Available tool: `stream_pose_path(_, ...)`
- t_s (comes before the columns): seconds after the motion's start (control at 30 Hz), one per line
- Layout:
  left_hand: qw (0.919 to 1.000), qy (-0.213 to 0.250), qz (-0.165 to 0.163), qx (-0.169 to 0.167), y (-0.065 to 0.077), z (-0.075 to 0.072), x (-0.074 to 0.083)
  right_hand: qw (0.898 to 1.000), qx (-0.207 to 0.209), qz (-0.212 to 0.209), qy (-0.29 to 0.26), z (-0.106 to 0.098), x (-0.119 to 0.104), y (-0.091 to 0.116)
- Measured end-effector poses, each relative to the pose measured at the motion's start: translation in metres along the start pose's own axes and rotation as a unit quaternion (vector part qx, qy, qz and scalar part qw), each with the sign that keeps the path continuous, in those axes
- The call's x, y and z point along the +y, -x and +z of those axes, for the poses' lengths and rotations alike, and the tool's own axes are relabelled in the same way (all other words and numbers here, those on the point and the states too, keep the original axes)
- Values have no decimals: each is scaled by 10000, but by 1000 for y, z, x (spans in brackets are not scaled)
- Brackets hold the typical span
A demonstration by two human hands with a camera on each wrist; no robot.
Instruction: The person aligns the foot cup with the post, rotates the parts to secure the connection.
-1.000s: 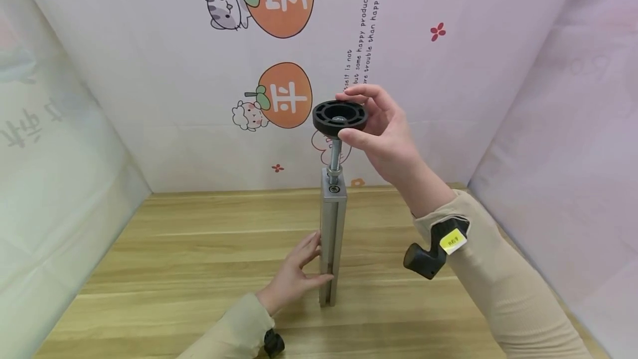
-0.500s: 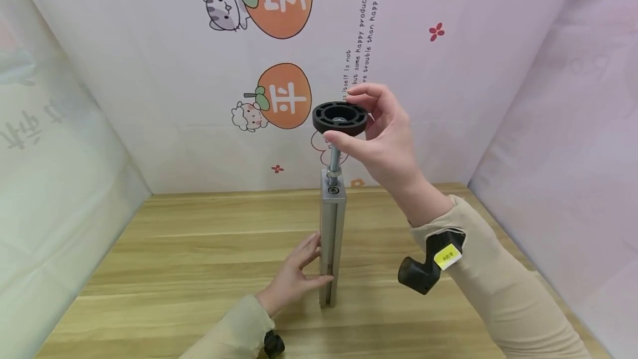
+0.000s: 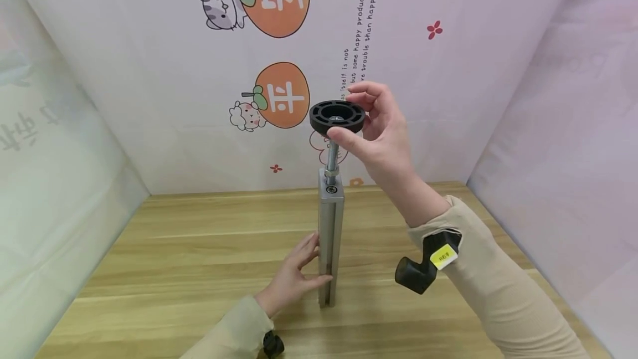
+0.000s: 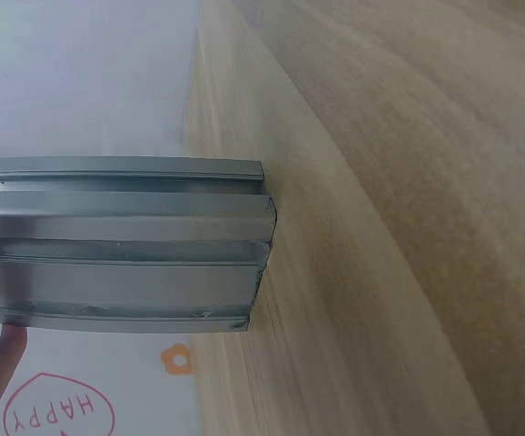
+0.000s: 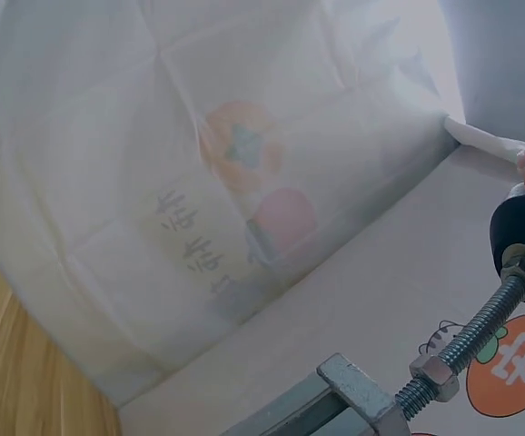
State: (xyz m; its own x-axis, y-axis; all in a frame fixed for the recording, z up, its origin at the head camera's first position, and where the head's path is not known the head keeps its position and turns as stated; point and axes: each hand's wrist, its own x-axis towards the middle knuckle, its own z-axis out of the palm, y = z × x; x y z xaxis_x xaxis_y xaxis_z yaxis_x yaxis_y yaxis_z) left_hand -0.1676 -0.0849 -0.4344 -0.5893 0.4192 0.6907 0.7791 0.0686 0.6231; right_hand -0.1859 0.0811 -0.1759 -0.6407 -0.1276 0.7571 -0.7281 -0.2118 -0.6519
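A silver aluminium profile (image 3: 329,237) stands upright on the wooden table. My left hand (image 3: 289,282) holds its lower part, thumb on the near face and fingers on the left side. From its top end rises a threaded rod (image 3: 333,151) with a hex nut (image 5: 435,377) low on it. The rod carries a round black levelling foot (image 3: 321,123), hollow side up. My right hand (image 3: 387,145) grips this foot by the rim, thumb in front and fingers behind and to the right. The left wrist view shows the profile's grooved lower end (image 4: 117,227) close to the tabletop.
Pale printed cloth (image 3: 199,137) walls in the wooden table (image 3: 199,270) at the back and both sides. The rear cloth is close behind the foot. A black wrist camera mount (image 3: 423,270) juts from the right sleeve.
My right hand has turned a little at the wrist, its thumb shifting leftward along the front of the foot's rim. The left hand and the profile stay in place.
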Motion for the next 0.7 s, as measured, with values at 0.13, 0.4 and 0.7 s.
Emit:
stream_pose_path(0.13, 10000, -27, -14, 8, 0, 0, -2, 9959, -241, 313, -814, -1, 4, -2)
stream_pose_path(0.4, 9999, 3, -116, 8, 0, -1, 0, 9196, -1340, 1402, -3416, -4, 8, -15)
stream_pose_path(0.7, 9994, 4, -336, 3, 1, -1, 2, 8668, -2395, 1755, -4006, -6, 12, -25)
